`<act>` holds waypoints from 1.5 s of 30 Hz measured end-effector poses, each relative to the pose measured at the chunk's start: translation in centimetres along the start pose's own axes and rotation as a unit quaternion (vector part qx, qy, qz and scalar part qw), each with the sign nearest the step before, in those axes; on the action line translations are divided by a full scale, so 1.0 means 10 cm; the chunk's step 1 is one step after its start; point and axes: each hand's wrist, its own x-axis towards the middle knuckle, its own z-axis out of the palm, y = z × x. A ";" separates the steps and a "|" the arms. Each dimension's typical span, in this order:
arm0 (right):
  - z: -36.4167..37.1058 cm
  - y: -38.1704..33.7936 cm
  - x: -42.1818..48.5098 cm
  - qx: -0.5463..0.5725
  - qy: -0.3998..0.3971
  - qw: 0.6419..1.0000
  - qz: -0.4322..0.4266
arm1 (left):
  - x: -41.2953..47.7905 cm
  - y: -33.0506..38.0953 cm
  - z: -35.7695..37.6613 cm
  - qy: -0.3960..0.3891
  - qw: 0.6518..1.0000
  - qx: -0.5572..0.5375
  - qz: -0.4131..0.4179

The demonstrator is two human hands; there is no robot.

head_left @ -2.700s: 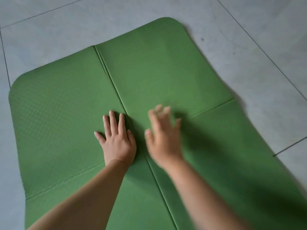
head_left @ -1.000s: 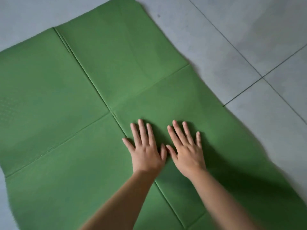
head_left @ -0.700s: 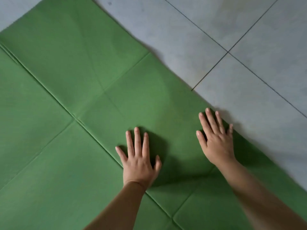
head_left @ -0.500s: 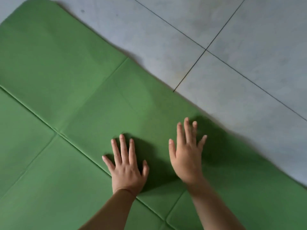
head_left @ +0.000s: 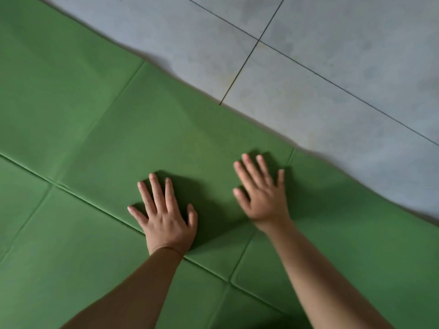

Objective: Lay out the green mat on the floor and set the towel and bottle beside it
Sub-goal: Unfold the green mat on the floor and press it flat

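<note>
Grey floor tiles [head_left: 332,74] with dark grout lines run along the far edge of the green mat [head_left: 99,119], which lies unfolded on them, creased into panels. Both hands are palm-down on the mat holding nothing, fingers straight and spread: left hand [head_left: 165,217] beside the long crease, right hand [head_left: 263,193] near the far edge.

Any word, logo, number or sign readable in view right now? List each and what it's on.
None readable.
The green mat shows only fold creases, no logo or print.
The floor tiles show only grout lines and faint stains.
The left hand and right hand, fingers spread on the mat, bear no markings.
</note>
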 end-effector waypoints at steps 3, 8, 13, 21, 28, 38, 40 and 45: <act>0.03 0.58 -0.26 0.003 -0.010 0.990 0.137 | 0.00 -0.01 0.03 0.004 1.000 0.006 -0.002; 0.01 0.91 -0.58 0.035 -0.026 0.959 0.282 | 0.01 -0.01 0.04 0.006 1.000 0.016 -0.008; -0.02 -0.03 -0.47 0.104 -0.003 0.974 0.200 | -0.01 -0.01 0.06 0.017 1.000 0.015 -0.008; 0.15 -0.54 -0.48 0.097 -0.034 0.994 -0.024 | 0.01 -0.02 0.07 0.037 0.999 0.004 -0.005; 0.15 0.77 -1.04 0.013 -0.078 0.988 0.130 | 0.01 -0.03 0.12 0.061 0.998 -0.012 0.017; -0.08 1.49 -1.61 0.179 -0.090 0.950 0.238 | -0.86 1.78 0.64 -0.102 0.993 0.039 0.054; -0.17 1.64 -1.65 0.239 -0.063 0.943 0.222 | -1.10 2.57 0.87 -0.137 0.990 0.020 0.026; -0.13 2.27 -1.93 0.181 -0.013 0.933 0.312 | -1.26 3.28 1.12 -0.104 0.992 -0.002 -0.067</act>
